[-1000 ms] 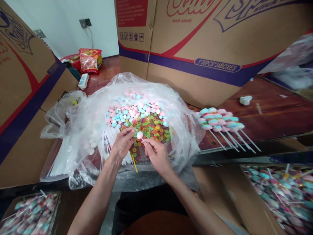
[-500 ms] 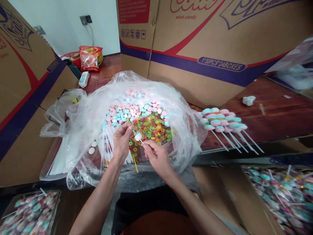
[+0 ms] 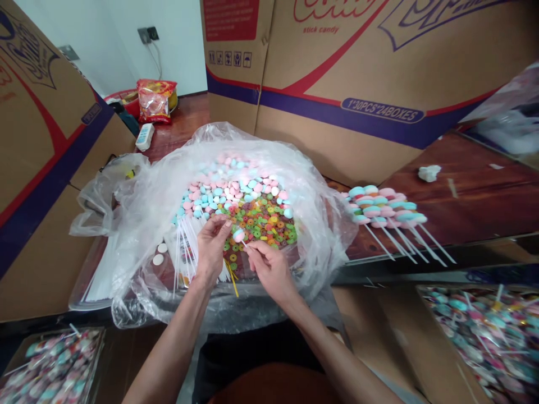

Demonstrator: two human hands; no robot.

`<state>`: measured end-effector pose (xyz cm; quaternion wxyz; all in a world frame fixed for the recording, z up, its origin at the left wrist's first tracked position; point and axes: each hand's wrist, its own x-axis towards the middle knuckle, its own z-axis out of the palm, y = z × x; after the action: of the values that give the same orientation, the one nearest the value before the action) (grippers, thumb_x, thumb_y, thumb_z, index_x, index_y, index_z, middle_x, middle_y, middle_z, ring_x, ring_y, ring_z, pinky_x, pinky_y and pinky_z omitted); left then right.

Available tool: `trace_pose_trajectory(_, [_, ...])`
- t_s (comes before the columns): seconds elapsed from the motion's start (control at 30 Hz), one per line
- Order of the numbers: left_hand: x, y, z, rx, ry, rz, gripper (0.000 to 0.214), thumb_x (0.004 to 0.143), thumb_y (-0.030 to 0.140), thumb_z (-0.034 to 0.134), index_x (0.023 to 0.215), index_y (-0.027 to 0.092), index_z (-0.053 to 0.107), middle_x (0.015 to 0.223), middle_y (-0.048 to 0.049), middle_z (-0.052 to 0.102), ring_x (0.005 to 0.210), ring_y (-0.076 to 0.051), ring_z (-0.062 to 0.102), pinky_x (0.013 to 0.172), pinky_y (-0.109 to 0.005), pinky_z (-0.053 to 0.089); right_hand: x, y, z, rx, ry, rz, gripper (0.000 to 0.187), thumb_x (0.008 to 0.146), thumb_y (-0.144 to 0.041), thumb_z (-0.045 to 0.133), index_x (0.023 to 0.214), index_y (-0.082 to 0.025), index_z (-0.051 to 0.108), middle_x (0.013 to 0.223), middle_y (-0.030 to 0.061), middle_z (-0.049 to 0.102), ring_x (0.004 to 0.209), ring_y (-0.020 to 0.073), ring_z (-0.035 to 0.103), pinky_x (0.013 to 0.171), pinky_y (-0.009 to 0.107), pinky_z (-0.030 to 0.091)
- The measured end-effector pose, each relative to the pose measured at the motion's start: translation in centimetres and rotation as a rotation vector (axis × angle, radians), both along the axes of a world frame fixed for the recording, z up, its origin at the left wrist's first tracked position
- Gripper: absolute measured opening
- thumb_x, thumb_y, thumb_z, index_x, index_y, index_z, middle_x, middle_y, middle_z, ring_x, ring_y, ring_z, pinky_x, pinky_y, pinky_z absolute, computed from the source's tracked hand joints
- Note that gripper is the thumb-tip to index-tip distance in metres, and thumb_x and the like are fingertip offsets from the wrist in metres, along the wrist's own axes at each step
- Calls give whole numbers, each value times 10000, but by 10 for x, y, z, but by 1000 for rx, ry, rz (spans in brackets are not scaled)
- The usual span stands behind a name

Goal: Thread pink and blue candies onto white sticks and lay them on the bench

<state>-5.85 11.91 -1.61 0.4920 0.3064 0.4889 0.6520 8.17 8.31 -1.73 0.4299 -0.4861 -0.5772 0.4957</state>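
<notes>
An open clear plastic bag lies in front of me, full of pink and blue candy discs and small coloured candy rings. My right hand pinches a thin white stick with a pink and blue candy piece on its tip. My left hand is closed just left of that piece, fingertips pinched at it. A bundle of white sticks lies under my left hand inside the bag.
A row of finished candy sticks lies on the brown table to the right. Big printed cardboard boxes wall the table at back and left. Trays of wrapped lollipops sit at lower right and lower left.
Both hands stayed almost in place; the candy piece on the stick tilted a little and my left fingers shifted slightly around it. The view drifted a bit.
</notes>
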Motion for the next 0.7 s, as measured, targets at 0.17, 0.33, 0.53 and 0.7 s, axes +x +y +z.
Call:
trace_pose_trajectory(0.17, [0,-5,7,-91,-24,-71,433,635,399,867,958,196,661,824,-4,716,772,-130,657,733,-244,483,0,-2,-1,48,-15,6,278,950,-336,482,702,-220,534,552,-38,479,520,128,462,541,258,355])
trace_pose_trajectory(0.33, [12,-16,4,-159,6,-141,442,667,426,843,960,176,626,776,-19,724,719,-148,669,710,-267,486,-5,-1,-5,65,7,-52,291,936,-338,490,668,-225,504,539,-37,490,495,123,444,518,254,343])
trace_pose_trajectory(0.53, [11,-6,5,-60,252,-175,272,822,418,705,948,180,670,828,-42,712,764,-167,644,746,-287,493,0,7,-12,-43,115,-70,324,930,-414,535,672,-219,518,540,-42,507,445,101,408,457,232,317])
trace_pose_trajectory(0.7, [-19,51,7,70,1023,-46,225,865,166,542,951,188,748,922,-87,657,884,-226,612,852,-342,461,12,9,-13,-5,39,-118,337,931,-406,553,657,-210,535,564,-29,526,464,101,421,465,232,322])
